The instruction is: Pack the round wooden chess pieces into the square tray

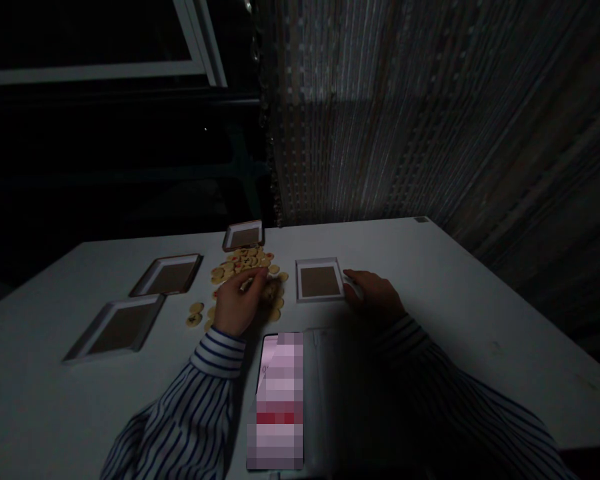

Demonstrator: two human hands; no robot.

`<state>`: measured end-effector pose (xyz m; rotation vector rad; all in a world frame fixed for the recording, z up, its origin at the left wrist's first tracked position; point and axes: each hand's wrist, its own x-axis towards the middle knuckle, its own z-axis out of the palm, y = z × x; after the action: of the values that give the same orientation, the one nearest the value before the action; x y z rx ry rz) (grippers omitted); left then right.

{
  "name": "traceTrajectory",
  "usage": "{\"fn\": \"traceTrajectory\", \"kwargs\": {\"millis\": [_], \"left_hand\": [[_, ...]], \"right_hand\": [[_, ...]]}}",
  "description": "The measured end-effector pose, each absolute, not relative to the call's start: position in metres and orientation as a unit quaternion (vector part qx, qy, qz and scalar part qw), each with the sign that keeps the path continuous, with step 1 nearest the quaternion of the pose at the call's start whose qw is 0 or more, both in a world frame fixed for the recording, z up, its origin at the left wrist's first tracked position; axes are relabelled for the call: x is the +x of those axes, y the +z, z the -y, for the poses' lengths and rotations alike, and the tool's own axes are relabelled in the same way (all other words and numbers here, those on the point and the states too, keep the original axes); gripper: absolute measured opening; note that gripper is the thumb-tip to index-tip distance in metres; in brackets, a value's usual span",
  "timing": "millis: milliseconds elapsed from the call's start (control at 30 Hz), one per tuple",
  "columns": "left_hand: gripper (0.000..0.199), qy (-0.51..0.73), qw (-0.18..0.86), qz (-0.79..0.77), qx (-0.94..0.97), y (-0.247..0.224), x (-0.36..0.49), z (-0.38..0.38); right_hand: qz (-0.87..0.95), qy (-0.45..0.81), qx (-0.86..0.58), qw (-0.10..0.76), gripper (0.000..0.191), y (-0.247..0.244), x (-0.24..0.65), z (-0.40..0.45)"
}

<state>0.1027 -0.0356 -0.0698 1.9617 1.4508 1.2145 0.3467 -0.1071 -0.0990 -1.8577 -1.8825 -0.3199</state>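
Note:
Round pale-yellow discs (247, 260), some with dark or red marks, lie in a loose pile on the white table. Over the pile's near part is my left hand (236, 308), thumb and fingers pinched together; what is between them, if anything, is hidden. A shallow square tray (318, 261) with white walls and a brown bottom lies right of the pile. At its right edge, my right hand (377, 297) has its thumb and forefinger closed around something small and pale that I cannot make out. Two discs (195, 313) lie apart, left of my left hand.
More shallow trays stand about: one at the back (243, 224), one at the left (198, 267) and one nearer at the left (150, 323). A lit phone (280, 400) lies in front of me. A string curtain (360, 133) hangs behind the table (460, 320). The room is dim.

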Motion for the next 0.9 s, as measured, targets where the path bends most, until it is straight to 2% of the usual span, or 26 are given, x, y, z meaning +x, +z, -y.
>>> {"fn": "traceTrajectory", "kwargs": {"millis": [567, 900], "left_hand": [[0.035, 0.432, 0.176, -0.517, 0.717, -0.064, 0.075, 0.016], [0.035, 0.434, 0.214, -0.521, 0.704, -0.082, 0.059, 0.011]], "right_hand": [[0.701, -0.107, -0.664, 0.235, 0.036, -0.103, 0.347, 0.105], [0.711, -0.091, -0.66, 0.223, 0.034, -0.096, 0.342, 0.109]]}}
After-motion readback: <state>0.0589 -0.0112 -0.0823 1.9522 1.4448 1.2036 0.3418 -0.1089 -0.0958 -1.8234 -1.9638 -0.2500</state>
